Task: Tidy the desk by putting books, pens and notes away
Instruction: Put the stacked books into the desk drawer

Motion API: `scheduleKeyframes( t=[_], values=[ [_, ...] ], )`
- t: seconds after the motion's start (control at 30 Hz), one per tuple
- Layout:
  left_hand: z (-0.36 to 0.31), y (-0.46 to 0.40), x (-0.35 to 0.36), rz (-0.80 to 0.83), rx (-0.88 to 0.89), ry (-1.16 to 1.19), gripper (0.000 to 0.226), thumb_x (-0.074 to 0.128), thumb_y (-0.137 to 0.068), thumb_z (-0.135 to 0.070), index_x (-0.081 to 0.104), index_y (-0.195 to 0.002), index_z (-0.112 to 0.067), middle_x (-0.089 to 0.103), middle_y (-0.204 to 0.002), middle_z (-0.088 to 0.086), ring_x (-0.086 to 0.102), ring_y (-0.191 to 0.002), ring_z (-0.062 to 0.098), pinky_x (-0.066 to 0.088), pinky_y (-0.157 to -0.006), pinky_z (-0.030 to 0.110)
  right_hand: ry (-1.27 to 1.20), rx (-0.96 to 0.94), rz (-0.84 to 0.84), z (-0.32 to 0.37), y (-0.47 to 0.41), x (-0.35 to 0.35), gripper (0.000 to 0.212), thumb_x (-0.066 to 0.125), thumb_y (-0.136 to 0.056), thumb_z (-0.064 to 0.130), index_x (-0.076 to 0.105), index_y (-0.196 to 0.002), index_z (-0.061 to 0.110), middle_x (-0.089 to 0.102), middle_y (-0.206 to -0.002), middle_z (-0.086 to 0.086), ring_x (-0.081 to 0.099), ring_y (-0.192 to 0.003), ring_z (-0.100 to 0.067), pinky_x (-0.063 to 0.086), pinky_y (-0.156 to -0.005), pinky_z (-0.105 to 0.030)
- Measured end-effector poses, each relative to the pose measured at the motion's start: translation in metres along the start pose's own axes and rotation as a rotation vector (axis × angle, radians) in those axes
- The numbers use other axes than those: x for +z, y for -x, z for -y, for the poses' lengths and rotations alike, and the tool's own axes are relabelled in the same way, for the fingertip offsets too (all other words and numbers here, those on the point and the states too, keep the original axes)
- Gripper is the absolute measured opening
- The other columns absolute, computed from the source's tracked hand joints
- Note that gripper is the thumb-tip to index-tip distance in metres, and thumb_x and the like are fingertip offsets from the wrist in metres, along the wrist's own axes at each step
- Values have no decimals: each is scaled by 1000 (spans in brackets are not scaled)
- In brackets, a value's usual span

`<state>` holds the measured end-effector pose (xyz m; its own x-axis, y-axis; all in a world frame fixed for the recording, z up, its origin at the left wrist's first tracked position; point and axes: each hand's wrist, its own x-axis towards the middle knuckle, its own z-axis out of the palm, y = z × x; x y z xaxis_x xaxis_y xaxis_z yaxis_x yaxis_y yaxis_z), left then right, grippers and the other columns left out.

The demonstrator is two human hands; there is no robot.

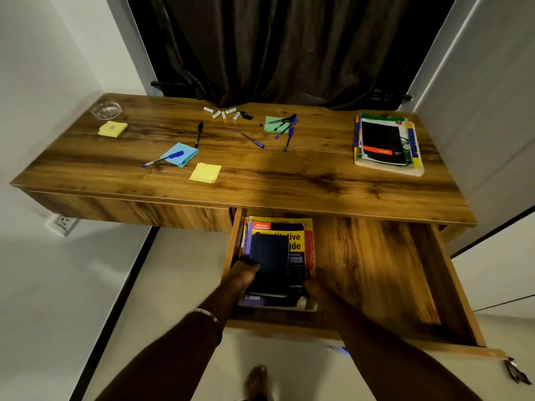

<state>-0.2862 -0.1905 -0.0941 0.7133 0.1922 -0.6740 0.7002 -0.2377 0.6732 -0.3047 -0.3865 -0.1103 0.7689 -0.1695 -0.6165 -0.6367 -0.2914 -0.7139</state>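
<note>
The right drawer (376,270) of the wooden desk (289,175) is pulled out. At its left end lies a stack of books (298,241) with a dark notebook (270,264) on top. My left hand (243,273) grips the notebook's left edge, thumb on its cover. My right hand (315,287) holds the stack's lower right corner; its fingers are partly hidden. On the desk top lie several pens (285,127), a black pen (198,134), a blue pen (163,159), blue notes (181,154), yellow notes (205,172), a yellow pad (113,129), green notes (272,124) and a second book stack (386,143).
A glass dish (106,110) sits at the desk's far left corner. Several small white tubes (223,113) lie at the back by the dark curtain (275,47). A key bunch (515,370) hangs from the drawer front. My foot (257,380) stands on the floor below.
</note>
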Motion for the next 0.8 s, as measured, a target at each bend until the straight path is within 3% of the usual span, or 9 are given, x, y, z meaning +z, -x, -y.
scheduleKeyframes(
  t=[0.07, 0.13, 0.23, 0.37, 0.47, 0.57, 0.6, 0.7, 0.8],
  values=[
    [-3, 5, 2, -40, 27, -95, 33, 52, -96, -24, 56, -121, -4, 59, -88, 6, 57, -86, 23, 47, -91, 37, 103, -31, 19, 3, 9, -1, 26, 46, -98, 6, 53, -122, 1, 62, -115, -19, 62, -107, -32, 52, -93, -41],
    [-4, 7, 3, -48, 37, -170, 34, 48, -98, -25, 56, -122, -4, 63, -106, 14, 59, -99, 28, 47, -94, 38, 119, -58, 73, 4, 16, -4, 25, 42, -100, 5, 53, -121, -1, 60, -120, -24, 60, -110, -37, 50, -97, -42],
    [-7, 12, 3, -56, 74, -334, 33, 43, -99, -28, 57, -119, -7, 62, -118, 17, 59, -108, 29, 48, -96, 39, 171, -40, 123, 7, 16, -12, 30, 51, -94, 5, 55, -123, 1, 61, -121, -20, 61, -111, -36, 51, -96, -47],
    [-18, 20, 4, -98, 328, -446, 32, 52, -95, -26, 54, -125, -15, 62, -120, 10, 60, -109, 25, 48, -86, 29, 211, -107, 66, 18, 17, -20, 28, 58, -94, 16, 54, -121, 8, 61, -119, -13, 61, -107, -24, 53, -92, -40],
    [-32, 26, 5, -127, 478, -481, 41, 58, -91, -27, 50, -130, -18, 61, -125, 6, 58, -114, 23, 49, -90, 30, 249, -177, 53, 34, 24, -30, 36, 62, -92, 20, 53, -126, 11, 57, -113, 0, 58, -95, -11, 53, -75, -22],
    [-52, 27, 10, -125, 549, -555, 47, 57, -91, -32, 46, -135, -18, 57, -131, 7, 56, -119, 23, 46, -96, 32, 328, -246, 38, 48, 30, -46, 41, 60, -92, 16, 50, -132, 12, 56, -120, -1, 54, -88, -3, 43, -56, -8],
    [-59, 29, 12, -121, 565, -574, 52, 56, -92, -34, 42, -139, -17, 54, -136, 8, 52, -123, 24, 43, -99, 33, 371, -268, 10, 52, 29, -52, 44, 59, -93, 17, 47, -135, 12, 54, -126, -4, 55, -90, -7, 43, -58, -9],
    [-84, 30, 25, -91, 623, -596, 59, 58, -91, -32, 36, -144, -17, 44, -146, 7, 43, -132, 24, 38, -105, 34, 534, -316, -94, 68, 24, -74, 57, 58, -93, 25, 38, -145, 12, 42, -147, -10, 50, -126, -23, 45, -92, -25],
    [-108, 28, 41, -76, 660, -589, 59, 59, -90, -32, 39, -143, -17, 44, -145, 8, 44, -132, 26, 40, -105, 34, 658, -343, -119, 83, 10, -100, 50, 55, -92, 27, 47, -138, 10, 50, -140, -13, 52, -124, -26, 45, -88, -27]
  ],
)
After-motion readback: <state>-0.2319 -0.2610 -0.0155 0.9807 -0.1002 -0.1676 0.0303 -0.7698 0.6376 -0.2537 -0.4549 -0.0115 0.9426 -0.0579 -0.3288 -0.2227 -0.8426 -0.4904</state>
